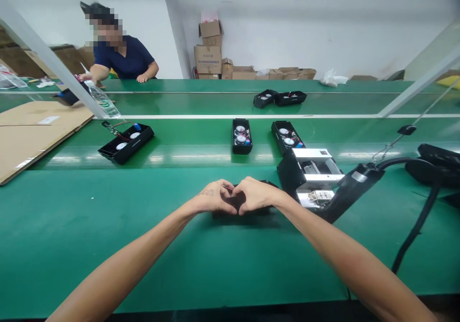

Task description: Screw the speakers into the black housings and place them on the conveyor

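Observation:
On the green mat, a black speaker housing (258, 212) lies crosswise in front of me, mostly covered by my hands. My left hand (217, 197) grips its left part, with the thumb at the near side and the fingers curled over the top. Mirroring it, my right hand (258, 195) holds the middle and right part. The fingertips of both hands nearly meet, and what they pinch inside the housing is hidden. Just right of the hands stands a white and black device (318, 168) with a silver tray. A black electric screwdriver (354, 188) leans beside it on a hanging cord.
Open housings with round speakers lie on the belt: one at left (127, 142), one ahead (242, 136), one by the device (287, 135). Two more housings (280, 97) lie farther back. Cardboard (39, 125) and a bottle (104, 101) are at left. Across the line, a co-worker (124, 56) handles a dark part.

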Motion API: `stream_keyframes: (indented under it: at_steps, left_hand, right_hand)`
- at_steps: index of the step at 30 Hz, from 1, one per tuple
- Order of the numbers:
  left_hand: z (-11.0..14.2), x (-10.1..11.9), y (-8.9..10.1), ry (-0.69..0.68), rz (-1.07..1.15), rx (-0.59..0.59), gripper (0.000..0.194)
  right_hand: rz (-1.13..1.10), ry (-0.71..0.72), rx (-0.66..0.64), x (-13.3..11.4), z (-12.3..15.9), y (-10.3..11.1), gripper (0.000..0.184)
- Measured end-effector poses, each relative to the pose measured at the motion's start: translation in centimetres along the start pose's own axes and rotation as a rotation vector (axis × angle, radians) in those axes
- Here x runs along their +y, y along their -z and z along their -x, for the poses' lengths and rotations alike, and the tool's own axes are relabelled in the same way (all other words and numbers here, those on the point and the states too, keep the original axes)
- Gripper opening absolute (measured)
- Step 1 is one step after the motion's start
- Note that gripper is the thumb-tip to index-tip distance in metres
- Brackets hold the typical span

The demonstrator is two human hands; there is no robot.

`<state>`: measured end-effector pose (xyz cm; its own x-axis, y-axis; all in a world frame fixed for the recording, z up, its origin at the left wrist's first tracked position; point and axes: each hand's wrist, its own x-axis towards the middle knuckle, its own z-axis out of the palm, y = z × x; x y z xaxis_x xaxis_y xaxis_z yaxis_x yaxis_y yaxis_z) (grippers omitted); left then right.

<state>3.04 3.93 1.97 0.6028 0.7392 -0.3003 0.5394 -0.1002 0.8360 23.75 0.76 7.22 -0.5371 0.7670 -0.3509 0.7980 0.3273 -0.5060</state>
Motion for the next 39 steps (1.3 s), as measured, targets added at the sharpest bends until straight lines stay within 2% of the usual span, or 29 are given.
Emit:
stream_keyframes:
  at_steps: [10,15,21,23,25,27,28,29,30,31,32,33,34,35,36,37,39]
  left_hand:
    - [-0.2,0.2,0.3,0.008,-0.016,0.000,0.048]
    - [-0.2,0.0,0.0,-0.004,-0.026,0.012,0.046]
    - [-0.1,-0.2,-0.2,-0.069,-0.084,0.047,0.040]
    - [0.5,-0.1,-0.8,-0.111,-0.124,0.077,0.037]
    - [1.6,-0.1,-1.9,-0.161,-0.165,0.112,0.029]
    - [2.9,-0.4,-3.4,-0.227,-0.234,0.167,0.023]
    - [3.6,-0.7,-4.2,-0.278,-0.292,0.208,0.022]
    - [4.1,-1.2,-5.0,-0.344,-0.358,0.259,0.022]
    - [4.6,-1.7,-5.7,-0.416,-0.426,0.315,0.022]
    - [5.0,-2.2,-6.3,-0.489,-0.485,0.371,0.022]
    - [5.3,-2.6,-6.7,-0.551,-0.528,0.419,0.021]
    - [5.5,-3.0,-7.0,-0.594,-0.551,0.450,0.020]
    - [5.6,-3.3,-7.2,-0.620,-0.564,0.472,0.020]
    - [5.6,-3.4,-7.2,-0.634,-0.574,0.484,0.020]
    - [5.6,-3.4,-7.2,-0.641,-0.582,0.490,0.020]
    - [5.6,-3.4,-7.1,-0.644,-0.588,0.492,0.019]
    - [5.5,-3.3,-6.9,-0.637,-0.598,0.491,0.018]
  right_hand:
    - [-0.031,0.015,0.014,0.0,-0.2,0.2,0.029]
    - [-0.003,-0.015,0.051,-0.5,-0.3,-0.4,0.014]
    - [0.052,-0.048,0.095,-0.5,-0.6,-1.3,0.018]
    - [0.083,-0.018,0.098,-0.7,-0.1,-2.0,0.018]
    - [0.158,0.083,0.140,-0.9,1.5,-3.1,0.019]
    - [0.236,0.222,0.303,-1.0,4.1,-4.8,0.026]
    - [0.249,0.270,0.453,-0.9,5.7,-5.6,0.032]
    - [0.235,0.283,0.667,-0.5,7.5,-6.5,0.037]
    - [0.201,0.240,0.946,0.0,9.3,-7.2,0.039]
    - [0.181,0.141,1.252,0.8,10.9,-7.8,0.040]
    - [0.170,-0.005,1.533,1.9,12.5,-8.2,0.042]
    - [0.149,-0.179,1.715,3.0,13.8,-8.4,0.050]
    - [0.126,-0.355,1.803,4.3,14.8,-8.4,0.058]
    - [0.090,-0.505,1.789,5.7,15.5,-8.3,0.062]
    - [0.022,-0.613,1.703,7.0,15.8,-8.1,0.061]
    - [-0.080,-0.669,1.604,8.1,16.0,-8.0,0.056]
    - [-0.343,-0.639,1.513,9.8,15.6,-8.0,0.044]
